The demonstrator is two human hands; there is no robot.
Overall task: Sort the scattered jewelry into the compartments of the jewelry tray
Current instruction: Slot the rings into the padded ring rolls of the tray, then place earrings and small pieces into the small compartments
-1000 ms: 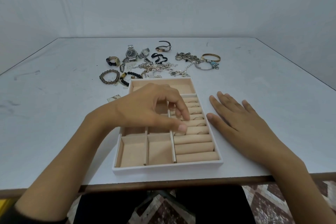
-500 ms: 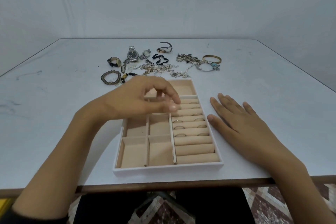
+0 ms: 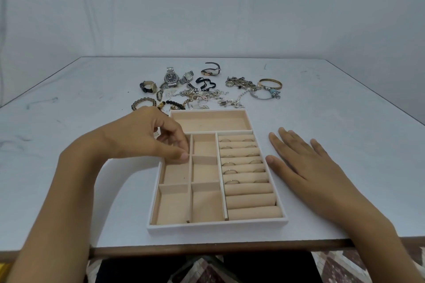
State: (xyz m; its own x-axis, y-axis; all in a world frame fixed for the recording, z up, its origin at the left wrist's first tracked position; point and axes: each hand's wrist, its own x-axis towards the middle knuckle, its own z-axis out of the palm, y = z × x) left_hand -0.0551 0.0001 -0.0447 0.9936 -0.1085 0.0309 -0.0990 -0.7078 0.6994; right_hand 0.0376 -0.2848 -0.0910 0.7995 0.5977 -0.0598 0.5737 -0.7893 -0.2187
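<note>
The beige jewelry tray [image 3: 216, 225] lies near the table's front edge. Several rings [image 3: 230, 164] sit in its roll section on the right; the other compartments hold nothing. My left hand [image 3: 142, 135] hovers over the tray's upper left corner, its fingers loosely curled and its thumb by the divider, with nothing visible in them. A small clear packet [image 3: 157, 133] shows on the table behind its fingers. My right hand [image 3: 305, 167] rests flat on the table, just right of the tray. Scattered jewelry [image 3: 202, 96] lies beyond the tray.
In the pile are watches [image 3: 171, 78], a gold bangle [image 3: 270, 82], a brown bead bracelet [image 3: 142, 102], a black bead bracelet [image 3: 176, 104] and tangled chains. The table's front edge [image 3: 207, 248] runs just below the tray. A grey wall stands behind.
My left hand has left the ring rolls and moved up and left to the tray's upper left corner. My right hand has stayed flat.
</note>
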